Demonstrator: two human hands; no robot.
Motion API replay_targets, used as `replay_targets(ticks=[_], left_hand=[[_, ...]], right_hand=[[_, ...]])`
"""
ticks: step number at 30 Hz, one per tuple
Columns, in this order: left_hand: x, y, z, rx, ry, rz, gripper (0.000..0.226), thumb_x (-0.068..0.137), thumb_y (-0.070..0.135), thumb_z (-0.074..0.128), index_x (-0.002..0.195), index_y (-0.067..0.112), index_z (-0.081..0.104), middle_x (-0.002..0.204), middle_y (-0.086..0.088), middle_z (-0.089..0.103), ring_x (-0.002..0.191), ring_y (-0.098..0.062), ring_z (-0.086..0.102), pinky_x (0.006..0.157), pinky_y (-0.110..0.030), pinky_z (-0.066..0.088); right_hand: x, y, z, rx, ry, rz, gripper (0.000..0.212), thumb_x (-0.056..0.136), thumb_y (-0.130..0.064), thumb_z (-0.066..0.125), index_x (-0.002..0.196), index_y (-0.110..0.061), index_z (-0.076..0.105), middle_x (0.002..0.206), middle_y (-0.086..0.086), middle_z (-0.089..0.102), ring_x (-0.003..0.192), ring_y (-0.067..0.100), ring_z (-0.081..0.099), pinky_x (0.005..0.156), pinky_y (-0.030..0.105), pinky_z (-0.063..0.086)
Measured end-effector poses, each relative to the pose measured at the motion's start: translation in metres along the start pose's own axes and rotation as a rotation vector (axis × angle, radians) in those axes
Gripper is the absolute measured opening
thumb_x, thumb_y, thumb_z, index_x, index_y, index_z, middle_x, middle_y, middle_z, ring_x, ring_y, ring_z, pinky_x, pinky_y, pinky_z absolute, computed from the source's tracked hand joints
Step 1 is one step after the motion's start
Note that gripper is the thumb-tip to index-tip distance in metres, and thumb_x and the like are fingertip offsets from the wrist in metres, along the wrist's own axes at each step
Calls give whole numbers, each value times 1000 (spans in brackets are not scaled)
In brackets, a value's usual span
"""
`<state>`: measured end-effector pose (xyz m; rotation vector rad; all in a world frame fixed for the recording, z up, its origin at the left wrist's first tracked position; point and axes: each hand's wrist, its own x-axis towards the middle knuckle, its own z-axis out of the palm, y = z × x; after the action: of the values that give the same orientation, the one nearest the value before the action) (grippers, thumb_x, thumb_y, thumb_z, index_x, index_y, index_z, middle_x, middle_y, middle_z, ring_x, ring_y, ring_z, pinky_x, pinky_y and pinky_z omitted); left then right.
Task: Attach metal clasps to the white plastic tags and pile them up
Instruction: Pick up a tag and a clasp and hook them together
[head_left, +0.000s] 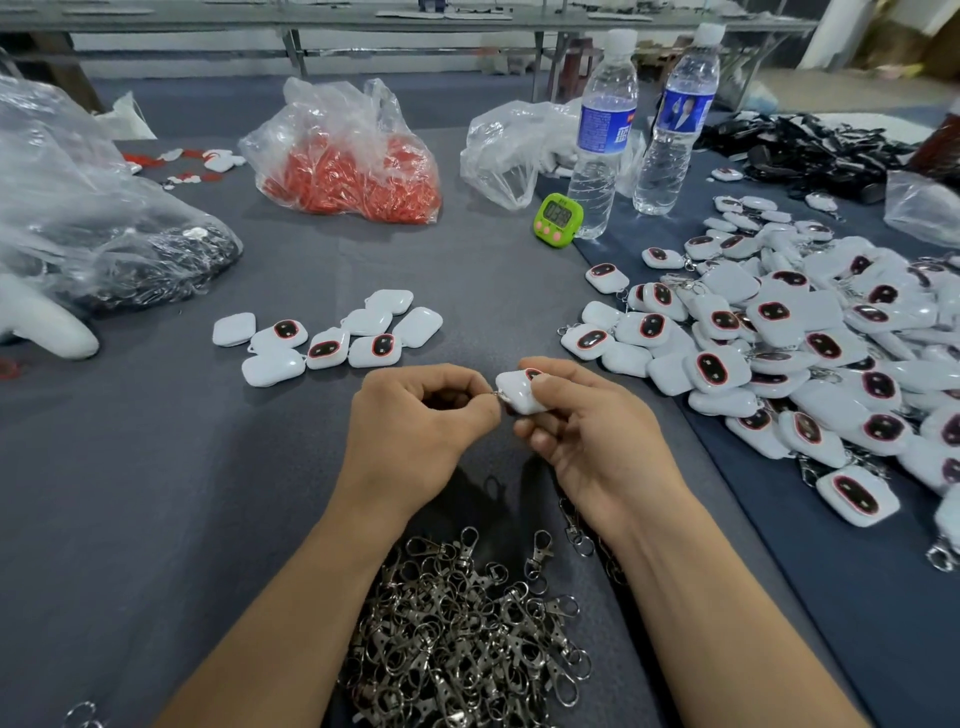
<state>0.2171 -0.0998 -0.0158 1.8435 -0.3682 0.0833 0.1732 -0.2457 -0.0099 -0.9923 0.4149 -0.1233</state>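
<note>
My right hand (587, 431) grips a white plastic tag (519, 394) just above the table's middle. My left hand (415, 415) pinches a small metal clasp (493, 396) against the tag's left edge; most of the clasp is hidden by my fingers. A heap of loose metal clasps (462, 634) lies between my forearms near the front edge. Several bare white tags (332, 332) lie in a small group beyond my left hand. A big pile of tags with clasps on them (810, 353) spreads over the right side.
A green timer (558, 217) and two water bottles (602, 135) stand at the back. A clear bag of red parts (353, 156) and other plastic bags (78, 208) lie at the back and left. Black cords (810, 150) are heaped far right.
</note>
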Motion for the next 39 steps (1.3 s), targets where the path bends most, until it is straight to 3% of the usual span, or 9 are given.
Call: replay_targets(ticks=[7, 12, 15, 17, 24, 28, 31, 36, 39], left_hand=[[3, 0, -1, -265, -186, -118, 16, 80, 19, 83, 78, 35, 82, 69, 6, 75, 60, -1, 59, 59, -15, 48], [0, -3, -2, 210, -32, 58, 13, 82, 23, 80, 77, 34, 79, 62, 14, 69, 58, -3, 60, 56, -14, 43], [-4, -4, -2, 577, -42, 319, 9, 84, 20, 76, 76, 21, 78, 63, 7, 62, 60, -14, 54, 58, -31, 41], [-6, -5, -1, 697, -45, 396, 10, 86, 18, 73, 78, 17, 78, 67, 2, 60, 62, -19, 53, 58, -30, 37], [2, -1, 3, -30, -86, -121, 13, 84, 21, 80, 79, 33, 81, 71, 13, 75, 63, 1, 64, 65, -16, 48], [3, 1, 3, -167, -134, -184, 20, 85, 19, 79, 79, 37, 82, 63, 8, 67, 56, -4, 50, 58, -18, 43], [1, 0, 2, 18, -47, -43, 17, 83, 24, 79, 73, 38, 80, 59, 14, 67, 53, 1, 52, 55, -12, 41], [-6, -4, -2, 676, -14, 386, 15, 83, 22, 65, 74, 17, 75, 63, 4, 55, 61, -17, 46, 57, -32, 33], [-6, -7, -4, 673, 29, 421, 12, 88, 14, 68, 78, 16, 75, 67, 5, 57, 64, -15, 46, 59, -29, 33]], right_hand=[[-2, -1, 1, 84, -13, 6, 17, 96, 3, 55, 106, -3, 68, 74, 12, 75, 47, 16, 62, 43, 18, 46], [-4, 5, 3, -279, 93, -321, 25, 89, 5, 63, 100, -16, 71, 68, 10, 72, 48, 21, 61, 46, 27, 48], [-9, 15, 6, -698, 129, -556, 27, 84, -10, 71, 96, -35, 71, 74, -9, 74, 57, 11, 66, 58, 33, 57], [-11, 17, 7, -777, 144, -574, 28, 86, -12, 72, 96, -38, 71, 76, -16, 73, 61, 9, 68, 62, 30, 59], [-5, 4, 6, -168, 122, -278, 20, 95, 8, 59, 105, -7, 68, 67, 12, 72, 47, 20, 59, 44, 25, 48], [-4, 5, 6, -35, 87, -216, 18, 96, 6, 58, 106, -6, 68, 71, 12, 73, 47, 20, 59, 43, 22, 46], [-4, 6, 8, -92, 109, -281, 20, 93, 6, 61, 103, -10, 69, 68, 10, 71, 47, 20, 59, 43, 24, 46], [-17, 26, 13, -785, 100, -808, 32, 86, -9, 72, 101, -37, 71, 84, -12, 72, 69, 8, 69, 65, 17, 54], [-13, 23, 16, -648, 159, -633, 26, 90, -7, 71, 98, -32, 70, 76, -6, 71, 58, 13, 66, 58, 27, 55]])
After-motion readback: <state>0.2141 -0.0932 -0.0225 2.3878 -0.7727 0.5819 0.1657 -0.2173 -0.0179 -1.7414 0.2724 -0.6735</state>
